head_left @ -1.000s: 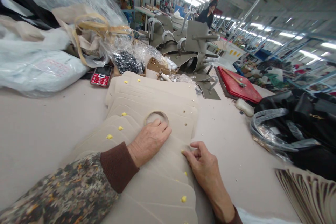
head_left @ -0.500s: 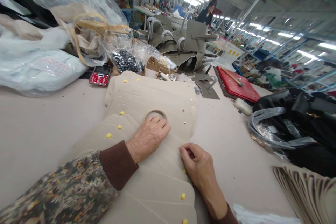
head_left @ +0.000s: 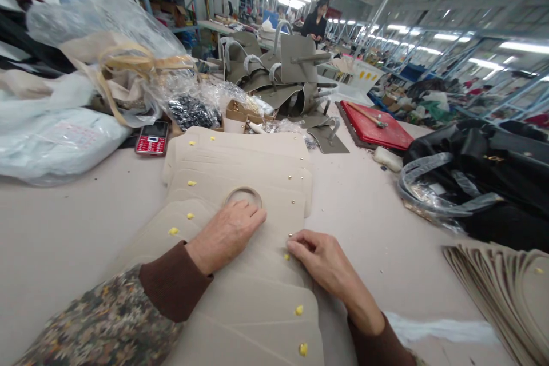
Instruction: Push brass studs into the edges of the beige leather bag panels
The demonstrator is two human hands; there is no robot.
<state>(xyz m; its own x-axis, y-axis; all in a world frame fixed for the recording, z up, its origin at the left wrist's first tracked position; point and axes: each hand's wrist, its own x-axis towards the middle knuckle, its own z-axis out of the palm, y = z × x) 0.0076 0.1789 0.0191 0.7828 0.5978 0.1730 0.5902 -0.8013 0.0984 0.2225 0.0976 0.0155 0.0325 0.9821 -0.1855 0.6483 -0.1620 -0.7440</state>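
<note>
A row of overlapping beige leather panels [head_left: 240, 166] lies down the middle of the table, each with yellow dots [head_left: 298, 310] and small gold studs [head_left: 293, 202] near its edges. My left hand [head_left: 225, 234] rests palm-down on one panel, fingers curled over a beige ring [head_left: 243, 193]. My right hand [head_left: 317, 260] sits at the right edge of the same panel, thumb and forefinger pinched at a small stud beside a yellow dot.
Plastic bags [head_left: 64, 131] and a red phone [head_left: 151, 138] lie far left. Grey handbags [head_left: 295, 68], a red mat [head_left: 375, 128] with a hammer, black bags [head_left: 484, 177] and a fanned stack of panels [head_left: 506, 291] ring the right. A person stands far back.
My right hand slid forward along the panel edge to a further stud and pinched there. My left hand stayed on the ring. The camera shifted slightly right.
</note>
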